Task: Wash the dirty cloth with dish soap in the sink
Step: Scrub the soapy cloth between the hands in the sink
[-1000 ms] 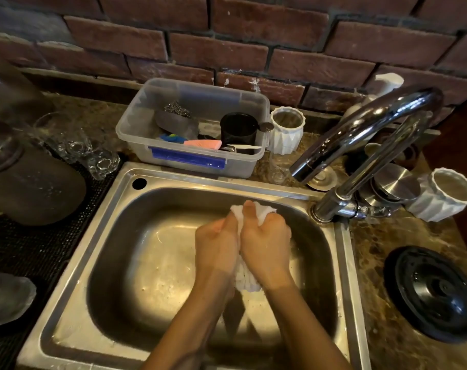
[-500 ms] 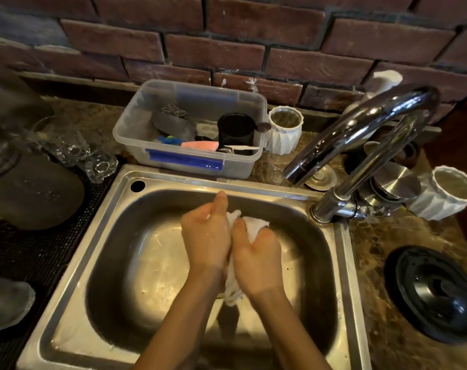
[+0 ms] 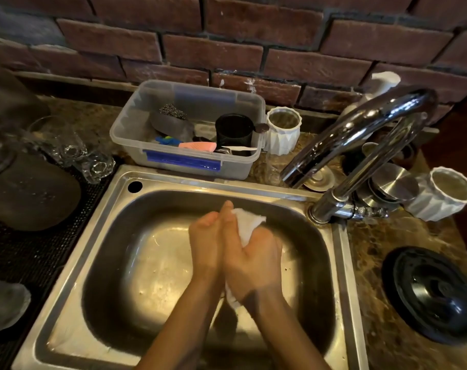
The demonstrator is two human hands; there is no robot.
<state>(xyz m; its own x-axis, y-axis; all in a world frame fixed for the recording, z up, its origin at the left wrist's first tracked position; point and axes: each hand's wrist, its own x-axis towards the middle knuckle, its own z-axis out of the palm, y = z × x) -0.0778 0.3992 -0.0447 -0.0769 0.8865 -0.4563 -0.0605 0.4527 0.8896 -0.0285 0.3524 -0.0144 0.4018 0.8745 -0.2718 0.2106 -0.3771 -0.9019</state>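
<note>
Over the middle of the steel sink (image 3: 99, 252) both my hands press together around a small white cloth (image 3: 247, 222). My left hand (image 3: 207, 244) lies against the cloth's left side with its fingers pointing up and away from me. My right hand (image 3: 256, 260) grips the cloth, fingers curled round it. A bunch of cloth sticks out above my right hand and a smaller end hangs below the wrists. A white pump bottle (image 3: 381, 82) stands behind the tap; I cannot tell what it contains.
A chrome tap (image 3: 360, 129) arches over the sink's right rear corner with no water running. A clear plastic tub (image 3: 184, 161) with a black cup, scourer and sponges sits behind the sink. White ribbed cups, steel lids and a black lid stand right; glasses lie left.
My hands have kept rubbing the cloth between them: the left hand slid forward, then back level with the right. The view has shifted slightly.
</note>
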